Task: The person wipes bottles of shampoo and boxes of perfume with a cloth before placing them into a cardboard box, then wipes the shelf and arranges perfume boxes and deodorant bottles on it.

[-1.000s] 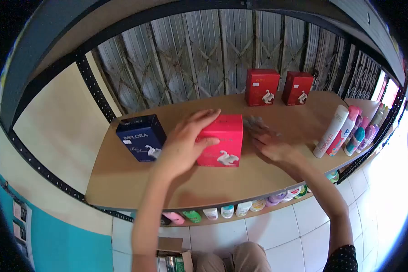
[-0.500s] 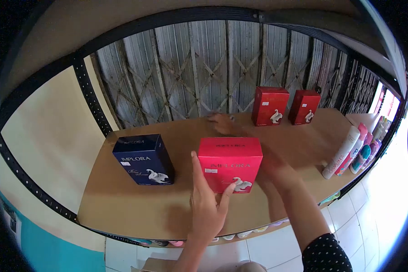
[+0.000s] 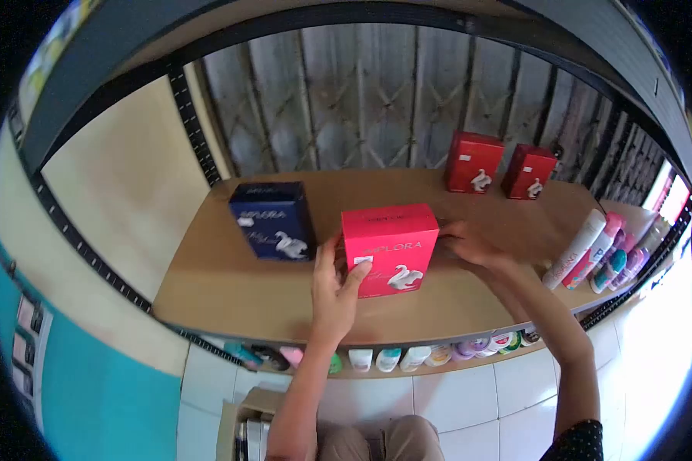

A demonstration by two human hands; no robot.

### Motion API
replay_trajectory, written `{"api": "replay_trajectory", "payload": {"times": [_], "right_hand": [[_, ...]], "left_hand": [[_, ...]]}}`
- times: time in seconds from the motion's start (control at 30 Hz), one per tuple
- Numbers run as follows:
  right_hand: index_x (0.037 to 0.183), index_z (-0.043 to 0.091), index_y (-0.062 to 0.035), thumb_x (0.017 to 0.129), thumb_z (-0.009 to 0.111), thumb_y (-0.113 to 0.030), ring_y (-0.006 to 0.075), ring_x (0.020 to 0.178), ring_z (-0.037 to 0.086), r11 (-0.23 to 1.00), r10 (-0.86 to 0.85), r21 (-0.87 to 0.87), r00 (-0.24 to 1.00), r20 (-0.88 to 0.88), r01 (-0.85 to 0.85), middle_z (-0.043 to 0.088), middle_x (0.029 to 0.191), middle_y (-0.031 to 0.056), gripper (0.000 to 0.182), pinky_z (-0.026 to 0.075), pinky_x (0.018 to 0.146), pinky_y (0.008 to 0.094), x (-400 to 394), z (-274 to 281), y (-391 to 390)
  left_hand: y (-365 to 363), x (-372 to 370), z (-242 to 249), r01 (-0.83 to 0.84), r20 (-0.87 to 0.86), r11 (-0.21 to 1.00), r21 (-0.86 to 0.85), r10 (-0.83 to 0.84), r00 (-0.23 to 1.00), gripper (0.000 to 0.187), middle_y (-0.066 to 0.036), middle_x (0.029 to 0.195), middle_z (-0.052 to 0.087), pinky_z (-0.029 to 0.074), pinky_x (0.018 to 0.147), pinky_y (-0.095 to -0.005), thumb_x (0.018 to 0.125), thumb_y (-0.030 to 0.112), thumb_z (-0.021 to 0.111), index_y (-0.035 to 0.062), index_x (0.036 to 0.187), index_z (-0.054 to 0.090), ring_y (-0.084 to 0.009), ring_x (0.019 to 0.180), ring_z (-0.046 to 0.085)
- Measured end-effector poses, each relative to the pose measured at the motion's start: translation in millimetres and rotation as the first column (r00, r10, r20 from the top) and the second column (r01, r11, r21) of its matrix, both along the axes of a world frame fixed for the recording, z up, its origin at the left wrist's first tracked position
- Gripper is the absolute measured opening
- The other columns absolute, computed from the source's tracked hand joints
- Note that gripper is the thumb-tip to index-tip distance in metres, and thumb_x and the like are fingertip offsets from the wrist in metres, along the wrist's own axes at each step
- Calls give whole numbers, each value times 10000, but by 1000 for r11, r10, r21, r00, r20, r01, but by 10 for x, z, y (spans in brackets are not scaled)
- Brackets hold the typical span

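Note:
A bright red Implora box (image 3: 388,257) with a white swan and a price sticker stands upright on the brown shelf (image 3: 231,307). My left hand (image 3: 334,296) grips its left side, thumb across the front and fingers along the side. At the box's right edge is my right hand (image 3: 473,246), its fingers stretched towards the rear corner, their tips partly hidden behind the box. A dark blue Implora box (image 3: 273,227), also with a swan, stands to the left, close to my left fingers.
Two darker red swan boxes, a larger one (image 3: 474,163) and a smaller one (image 3: 529,172), stand at the back right. Spray cans (image 3: 575,250) and bottles crowd the right end. Bottles (image 3: 388,359) line the lower shelf. An opened carton (image 3: 250,415) sits on the floor. A folding metal gate (image 3: 361,107) closes the back.
My right hand has come back from the rear of the shelf to the red box's right side. My left hand stays on the box, which is turned slightly. The camera view has tilted down.

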State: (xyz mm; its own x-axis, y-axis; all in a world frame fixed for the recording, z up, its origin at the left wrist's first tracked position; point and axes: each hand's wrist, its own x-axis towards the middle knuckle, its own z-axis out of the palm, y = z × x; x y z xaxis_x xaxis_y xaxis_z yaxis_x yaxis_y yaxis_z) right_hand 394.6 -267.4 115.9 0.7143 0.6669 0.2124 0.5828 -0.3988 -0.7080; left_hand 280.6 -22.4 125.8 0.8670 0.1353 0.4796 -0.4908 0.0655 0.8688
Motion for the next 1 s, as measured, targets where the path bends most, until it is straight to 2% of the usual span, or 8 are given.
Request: {"api": "replay_trajectory", "payload": {"times": [0.07, 0.3, 0.53, 0.6, 0.67, 0.73, 0.87, 1.0], "right_hand": [[1060, 546, -23, 701, 467, -57, 273, 1163, 371, 995, -1, -99, 983, 184, 19, 460, 1186, 171, 369, 251, 988, 338, -231, 74, -208], [1036, 560, -14, 693, 446, -27, 281, 1176, 354, 980, -194, -41, 981, 27, 195, 450, 1198, 166, 361, 228, 999, 344, -559, -46, -559], [1020, 582, -54, 676, 439, 11, 278, 1163, 371, 965, -259, 0, 946, 197, 264, 484, 1168, 147, 378, 219, 989, 371, -706, -18, -416], [1016, 586, -59, 673, 438, 1, 278, 1162, 372, 949, -308, -2, 925, 222, 316, 488, 1164, 144, 378, 212, 988, 390, -745, -30, -398], [1014, 590, -71, 664, 434, 2, 265, 1171, 361, 950, -305, -2, 925, 227, 314, 490, 1161, 140, 390, 176, 990, 433, -728, -23, -400], [1014, 592, -78, 663, 427, 0, 265, 1174, 357, 951, -306, 19, 927, 216, 310, 490, 1161, 135, 395, 171, 989, 440, -676, -70, -404], [1013, 591, -77, 665, 414, -19, 268, 1175, 355, 960, -273, 113, 940, 206, 255, 489, 1166, 121, 395, 162, 992, 446, -662, -172, -434], [1014, 587, -64, 676, 411, -36, 275, 1182, 342, 937, -349, 102, 903, 250, 334, 469, 1189, 125, 381, 170, 994, 428, -764, -125, -404]], "left_hand": [[186, -178, 39, -39, 7, 999, 9, 39, 999, 459, -91, 1043, 444, 390, 845, -284, 750, 37, 573, -26, 1162, 380, -168, 983, 474], [1314, -478, 120, -200, -29, 960, 193, 210, 977, 447, -66, 1019, 530, 374, 840, -287, 789, 228, 561, 23, 1162, 425, -140, 942, 484], [1706, -371, 24, -136, -109, 981, 138, 152, 982, 507, -74, 1166, 438, 321, 903, -276, 804, 213, 555, 21, 1225, 348, -152, 1063, 414], [1455, -601, 118, -601, 190, 736, 312, 571, 798, 544, -107, 1185, 420, 314, 914, -305, 793, 226, 572, -1, 1224, 330, -185, 1073, 412], [1086, -740, 319, -917, 530, 291, 274, 749, 397, 584, -140, 1205, 402, 306, 925, -334, 781, 238, 590, -24, 1222, 311, -219, 1083, 411], [325, -763, 553, -839, 658, 503, -205, 706, 263, 517, -162, 1168, 427, 292, 936, -354, 759, 218, 607, -55, 1141, 390, -236, 1085, 411], [-779, 270, 990, -540, 686, 820, 189, 283, 670, 580, -169, 1149, 444, 308, 916, -342, 709, 292, 648, -40, 1122, 413, -273, 1088, 410], [-1402, 2205, 299, -210, 343, 804, 557, 8, 939, 660, -192, 1124, 463, 331, 893, -366, 664, 309, 681, -13, 1151, 372, -308, 1045, 447]]}}
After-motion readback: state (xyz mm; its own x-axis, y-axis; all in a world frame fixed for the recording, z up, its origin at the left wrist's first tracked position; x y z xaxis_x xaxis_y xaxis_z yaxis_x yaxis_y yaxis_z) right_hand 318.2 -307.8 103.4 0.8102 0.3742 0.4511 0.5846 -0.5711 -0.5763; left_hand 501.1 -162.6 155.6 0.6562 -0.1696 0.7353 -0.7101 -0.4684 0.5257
